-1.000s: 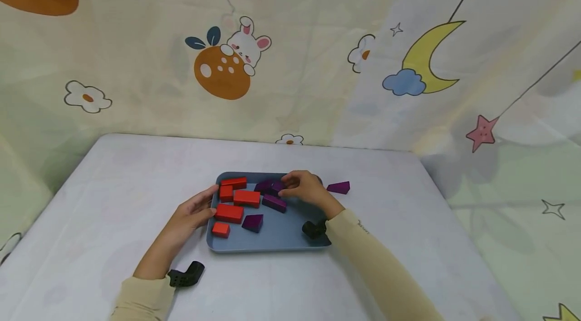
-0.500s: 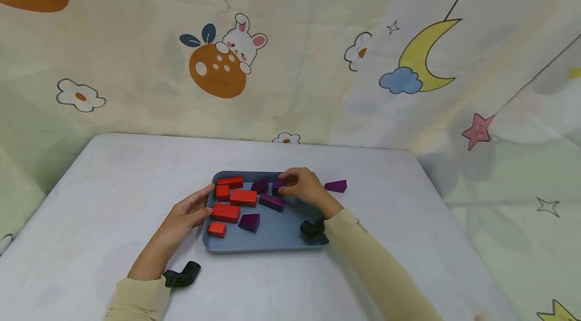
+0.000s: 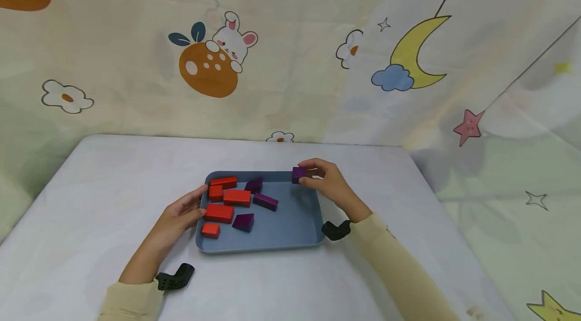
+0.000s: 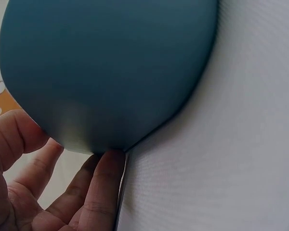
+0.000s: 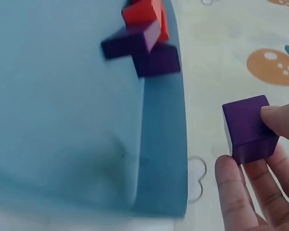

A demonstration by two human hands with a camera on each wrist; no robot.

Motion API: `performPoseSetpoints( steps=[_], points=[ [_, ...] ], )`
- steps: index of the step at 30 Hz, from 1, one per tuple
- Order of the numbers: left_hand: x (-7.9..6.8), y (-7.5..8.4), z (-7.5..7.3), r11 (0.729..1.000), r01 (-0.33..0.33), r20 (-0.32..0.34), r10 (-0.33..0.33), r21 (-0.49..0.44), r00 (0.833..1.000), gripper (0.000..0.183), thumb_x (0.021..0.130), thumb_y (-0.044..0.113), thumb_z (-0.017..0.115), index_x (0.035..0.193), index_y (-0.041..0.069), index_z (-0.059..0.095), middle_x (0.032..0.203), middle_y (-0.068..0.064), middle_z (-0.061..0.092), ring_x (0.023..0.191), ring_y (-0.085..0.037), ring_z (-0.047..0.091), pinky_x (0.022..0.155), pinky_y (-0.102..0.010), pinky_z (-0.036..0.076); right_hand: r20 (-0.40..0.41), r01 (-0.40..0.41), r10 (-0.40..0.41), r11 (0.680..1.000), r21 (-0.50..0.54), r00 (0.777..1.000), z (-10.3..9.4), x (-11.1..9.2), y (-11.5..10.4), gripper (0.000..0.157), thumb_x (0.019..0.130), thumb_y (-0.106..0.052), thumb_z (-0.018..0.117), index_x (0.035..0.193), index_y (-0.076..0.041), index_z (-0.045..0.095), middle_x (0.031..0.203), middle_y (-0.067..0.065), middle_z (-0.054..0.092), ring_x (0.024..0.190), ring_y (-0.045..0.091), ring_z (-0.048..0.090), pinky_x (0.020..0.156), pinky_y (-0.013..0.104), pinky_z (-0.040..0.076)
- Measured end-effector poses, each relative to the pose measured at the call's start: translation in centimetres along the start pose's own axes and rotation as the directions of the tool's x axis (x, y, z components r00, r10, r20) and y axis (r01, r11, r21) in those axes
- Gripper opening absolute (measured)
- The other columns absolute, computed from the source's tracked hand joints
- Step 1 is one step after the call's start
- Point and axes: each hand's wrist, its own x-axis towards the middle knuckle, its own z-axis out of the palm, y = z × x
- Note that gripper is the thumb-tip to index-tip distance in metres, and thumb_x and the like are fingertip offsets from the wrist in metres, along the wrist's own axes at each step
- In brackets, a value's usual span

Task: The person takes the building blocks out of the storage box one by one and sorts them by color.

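Note:
Thumb and fingers of my right hand (image 3: 333,184) pinch a purple block (image 5: 250,130), held up over the back right corner of a blue-grey tray (image 3: 290,232). In the right wrist view that block is beyond the tray's rim, and the thumb covers part of it. My left hand (image 3: 178,215) holds the tray's left edge, with fingertips against the outer wall in the left wrist view. Three purple blocks (image 3: 265,202) lie in the middle of the tray. Several red blocks (image 3: 220,213) lie along its left side.
The tray stands on a white-covered table (image 3: 254,283). Behind it hangs a pale cloth (image 3: 295,58) with printed cartoon shapes. A black wrist device (image 3: 176,277) sits at the left wrist, and another black device (image 3: 336,230) at the right.
My right hand has lifted the purple block and carried it rightward to the tray's back corner. The loose purple block right of the tray no longer shows. My left hand stays at the tray.

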Motion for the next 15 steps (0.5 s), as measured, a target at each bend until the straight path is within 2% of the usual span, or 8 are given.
performPoseSetpoints(
  steps=[9, 15],
  points=[
    [0.0, 0.0, 0.0, 1.000, -0.009, 0.010, 0.009, 0.007, 1.000, 0.062, 0.101, 0.017, 0.057, 0.158, 0.017, 0.031, 0.160, -0.016, 0.029, 0.144, -0.035, 0.034, 0.091, -0.018, 0.048, -0.014, 0.000, 0.001, 0.997, 0.080, 1.000, -3.3, -1.6, 1.8, 0.040, 0.089, -0.009, 0.075, 0.126, -0.001, 0.063, 0.125, 0.018, 0.064, 0.113, 0.031, 0.063, 0.088, 0.030, 0.055],
    [0.0, -0.1, 0.0, 1.000, -0.024, 0.024, 0.024, -0.006, 0.999, 0.063, 0.101, 0.018, 0.057, 0.158, 0.016, 0.030, 0.160, -0.016, 0.028, 0.144, -0.036, 0.033, 0.088, -0.014, 0.046, -0.056, -0.013, 0.017, 0.997, 0.071, 0.998, -6.1, -2.5, 3.5, 0.042, 0.089, -0.014, 0.075, 0.127, -0.002, 0.062, 0.127, 0.014, 0.063, 0.115, 0.022, 0.061, 0.088, 0.025, 0.053]
  ],
)
